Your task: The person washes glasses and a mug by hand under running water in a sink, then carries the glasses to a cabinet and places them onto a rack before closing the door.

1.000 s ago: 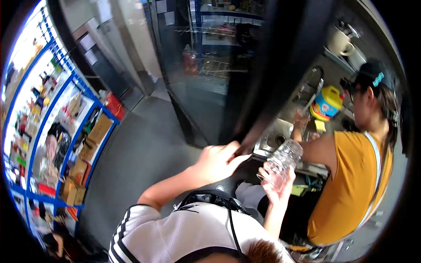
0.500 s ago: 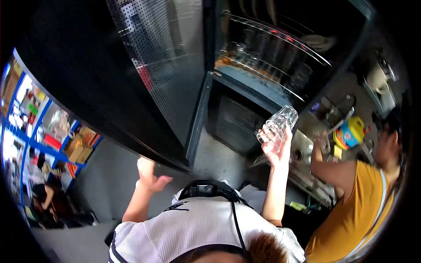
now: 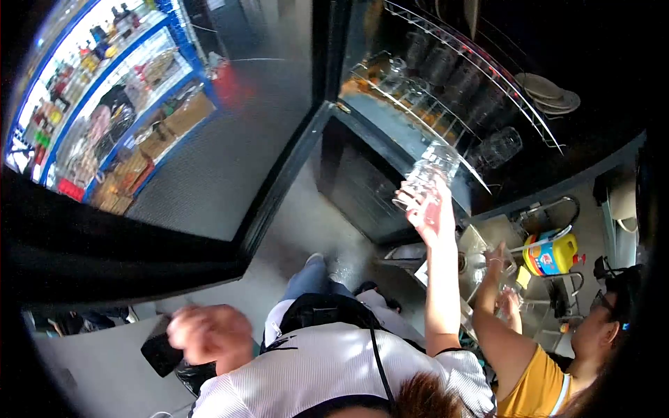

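Note:
My right hand [image 3: 433,217] is closed around clear drinking glasses [image 3: 433,171], which look like two held end to end. It reaches to the front of a dark cabinet, close to the edge of its wire rack [image 3: 456,150]. Upside-down or lying glasses [image 3: 498,146] stand in rows on that rack. My left hand [image 3: 209,334] hangs low on the left, away from the cabinet door [image 3: 240,258]. Motion blurs its fingers, and nothing held shows in it.
The cabinet door stands wide on the left, with blue shelving [image 3: 132,132] seen through its pane. White plates [image 3: 547,94] sit on the upper rack. At the right, a person in a yellow top [image 3: 533,380] works at a sink beside a yellow jug [image 3: 550,254].
The cabinet door has swung further out to the left. My left hand has come off its edge and dropped lower. My right hand has brought the glasses closer to the rack.

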Available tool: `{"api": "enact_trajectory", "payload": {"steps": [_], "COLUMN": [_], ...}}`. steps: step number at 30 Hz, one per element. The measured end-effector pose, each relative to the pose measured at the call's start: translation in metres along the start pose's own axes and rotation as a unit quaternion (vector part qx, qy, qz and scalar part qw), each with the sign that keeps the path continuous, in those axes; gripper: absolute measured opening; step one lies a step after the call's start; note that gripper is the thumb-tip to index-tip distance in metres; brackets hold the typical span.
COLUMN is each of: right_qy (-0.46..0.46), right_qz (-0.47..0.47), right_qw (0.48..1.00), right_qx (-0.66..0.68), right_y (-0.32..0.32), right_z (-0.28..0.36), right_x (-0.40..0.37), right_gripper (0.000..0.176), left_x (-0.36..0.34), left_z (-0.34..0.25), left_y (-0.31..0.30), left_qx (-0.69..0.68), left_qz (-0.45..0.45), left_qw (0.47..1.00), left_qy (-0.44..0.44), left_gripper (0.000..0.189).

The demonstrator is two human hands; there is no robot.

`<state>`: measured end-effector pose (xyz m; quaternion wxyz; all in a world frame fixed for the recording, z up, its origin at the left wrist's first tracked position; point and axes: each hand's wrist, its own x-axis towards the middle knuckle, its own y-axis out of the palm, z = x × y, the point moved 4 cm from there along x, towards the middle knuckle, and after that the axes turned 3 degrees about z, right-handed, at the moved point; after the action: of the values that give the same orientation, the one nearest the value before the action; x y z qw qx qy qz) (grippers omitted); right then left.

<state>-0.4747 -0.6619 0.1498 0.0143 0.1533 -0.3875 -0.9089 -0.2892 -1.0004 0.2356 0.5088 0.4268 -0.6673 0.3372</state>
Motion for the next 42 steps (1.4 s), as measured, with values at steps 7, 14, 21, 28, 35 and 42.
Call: {"api": "enact_trajectory", "payload": {"steps": [7,14,21,28,35,42], "right_qy": [0.013,-0.007,-0.004,-0.154,-0.294,-0.328], "right_qz": [-0.060,-0.055,-0.072,-0.099,-0.217,-0.296], "right_qw": [0.998,0.985,0.973,0.981,0.906,0.871], "right_qx": [-0.019,-0.165,-0.221,-0.061,-0.214,-0.214], "right_y": [-0.009,-0.002,-0.008,-0.037,-0.054,-0.066], "right_z": [-0.008,0.024,0.056,0.091,0.138,0.151], "right_x": [0.024,0.057,0.084,0.063,0.065,0.088], "right_gripper": [0.040,0.036,0.036,0.035,0.032,0.025], "left_x": [-0.068,-0.062,-0.038,-0.068,-0.100,-0.113], "left_z": [-0.069,-0.092,-0.095,-0.109,-0.134,-0.146], "left_y": [0.322,0.422,0.486,0.548,0.566,0.570], "left_qx": [-0.332,-0.370,-0.581,-0.492,-0.402,-0.376], "left_qz": [0.548,0.663,0.531,0.468,0.536,0.583], "left_qw": [0.672,0.584,0.462,0.695,0.727,0.712], "left_qy": [-0.370,-0.288,-0.409,-0.237,-0.148,-0.107], "left_gripper": [0.069,0.040,0.028,0.079,0.073,0.072]}}
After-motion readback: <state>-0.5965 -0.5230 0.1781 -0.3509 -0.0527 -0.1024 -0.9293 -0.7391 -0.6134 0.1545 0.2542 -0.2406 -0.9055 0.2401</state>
